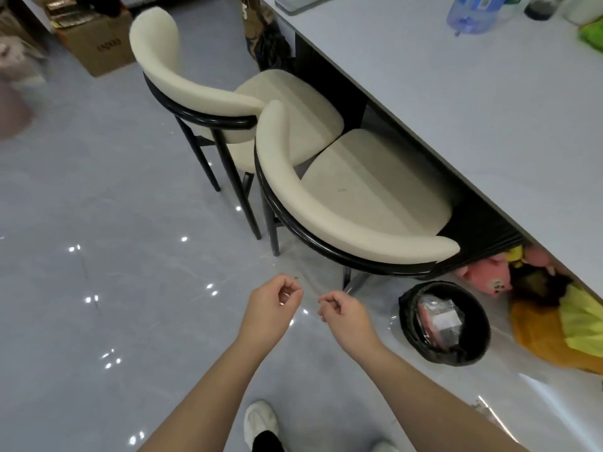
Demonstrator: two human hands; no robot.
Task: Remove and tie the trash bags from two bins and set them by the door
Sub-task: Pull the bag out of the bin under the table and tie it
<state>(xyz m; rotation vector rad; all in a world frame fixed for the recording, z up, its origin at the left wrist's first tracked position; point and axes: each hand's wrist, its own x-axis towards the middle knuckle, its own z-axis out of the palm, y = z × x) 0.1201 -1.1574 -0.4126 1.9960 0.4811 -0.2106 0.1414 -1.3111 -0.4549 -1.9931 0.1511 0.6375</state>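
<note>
L hand [274,301] & R hand [342,313] hover, fingers curled to thumbs, nothing seen held; bin [481,345] sits on floor to R by chair [359,230], so yanking bag [406,311] fast could tip it, spilling trash.

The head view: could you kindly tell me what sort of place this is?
Probably a home or small office dining area: a long grey table with two cream chairs pulled up, a lined black bin and plush toys on the glossy floor.
</note>
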